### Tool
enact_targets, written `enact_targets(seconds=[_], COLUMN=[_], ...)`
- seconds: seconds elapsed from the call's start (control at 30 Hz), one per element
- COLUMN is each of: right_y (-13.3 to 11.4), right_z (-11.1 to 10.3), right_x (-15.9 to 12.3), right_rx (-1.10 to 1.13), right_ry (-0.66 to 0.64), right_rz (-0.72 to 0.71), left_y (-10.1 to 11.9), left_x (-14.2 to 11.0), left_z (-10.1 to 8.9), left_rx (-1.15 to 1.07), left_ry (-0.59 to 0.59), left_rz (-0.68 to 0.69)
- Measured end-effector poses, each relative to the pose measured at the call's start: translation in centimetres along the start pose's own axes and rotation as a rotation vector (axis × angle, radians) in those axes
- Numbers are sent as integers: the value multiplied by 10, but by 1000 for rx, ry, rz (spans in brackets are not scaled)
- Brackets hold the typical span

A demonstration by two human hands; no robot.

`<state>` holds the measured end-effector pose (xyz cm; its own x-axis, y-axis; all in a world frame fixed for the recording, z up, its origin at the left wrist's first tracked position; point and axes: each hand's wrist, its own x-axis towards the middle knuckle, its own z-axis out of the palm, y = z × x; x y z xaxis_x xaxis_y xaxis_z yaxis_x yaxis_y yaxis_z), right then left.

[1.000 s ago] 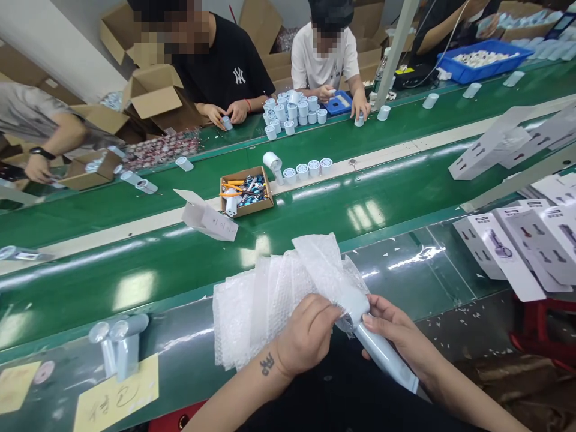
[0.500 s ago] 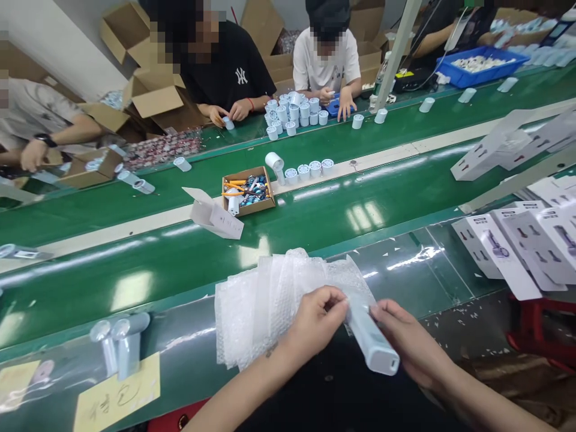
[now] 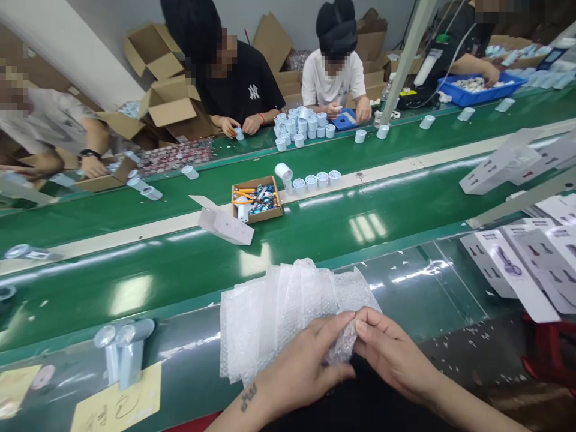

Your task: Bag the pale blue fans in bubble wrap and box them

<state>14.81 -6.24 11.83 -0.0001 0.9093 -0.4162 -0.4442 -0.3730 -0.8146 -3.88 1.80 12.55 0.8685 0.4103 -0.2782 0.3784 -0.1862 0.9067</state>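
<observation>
Between my hands is a crumpled piece of bubble wrap [image 3: 344,343], close in front of my body. My left hand [image 3: 315,354] is closed around its left side, thumb low and fingers along the top. My right hand [image 3: 384,348] pinches the wrap's upper right edge between thumb and fingers. Whether the pale blue handheld device lies inside the wrap cannot be made out. Just beyond my left hand, a fanned stack of bubble wrap bags [image 3: 270,324] rests on the bench.
Two pale blue devices [image 3: 130,354] stand at left by a yellow note [image 3: 121,399]. Printed white boxes [image 3: 508,264] stand at right. Across the green belt [image 3: 324,228] are a carton of tools [image 3: 256,198], an opened white box [image 3: 225,225] and several co-workers.
The pale blue device that was in my hands has gone from sight, and bubble wrap is between them now. My hands have come closer together. The view has shifted slightly.
</observation>
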Motion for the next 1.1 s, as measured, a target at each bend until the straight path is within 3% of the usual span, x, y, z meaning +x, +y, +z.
enact_targets(seconds=[0.03,0.1,0.17,0.2,0.27,0.3,0.37,0.43,0.5,0.57,0.6,0.67,0.73,0.8,0.93,1.1], right_y=[11,44,92,118,158,167,155,109,49,1,-14,-23,-9,16,55,58], right_z=[-11,-44,-78,-89,-97,-91,-65,-16,52,131,170,236,278,294,294,299], right_x=[7,21,38,47,65,74,94,126,174,234,265,323,368,397,418,410], right_rx=[-134,-568,-937,-1018,-1049,-1036,-1059,-1168,-1223,-1288,-1364,-1554,-1734,-1821,-1843,-1759], right_ry=[80,375,614,629,468,359,156,50,56,-46,-99,-170,-318,-406,-369,-394], right_rz=[5,-56,-47,-4,32,72,71,-104,-435,-667,-687,-560,-399,-319,-316,-309], left_y=[-8,-22,-31,-33,-33,-33,-37,-47,-64,-84,-95,-115,-134,-150,-173,-183], left_x=[-1,-8,-25,-37,-68,-85,-118,-145,-163,-173,-176,-180,-184,-190,-204,-215], left_z=[2,-5,-29,-47,-89,-111,-150,-178,-195,-201,-201,-196,-188,-179,-175,-201], left_rx=[36,34,-106,-215,-429,-513,-624,-708,-794,-882,-926,-1000,-1046,-1074,-1108,-1093], left_ry=[84,264,446,545,773,900,1160,1391,1568,1692,1735,1776,1763,1730,1702,1690], left_rz=[-43,-143,-262,-309,-345,-330,-262,-197,-142,-94,-78,-68,-90,-134,-213,-134])
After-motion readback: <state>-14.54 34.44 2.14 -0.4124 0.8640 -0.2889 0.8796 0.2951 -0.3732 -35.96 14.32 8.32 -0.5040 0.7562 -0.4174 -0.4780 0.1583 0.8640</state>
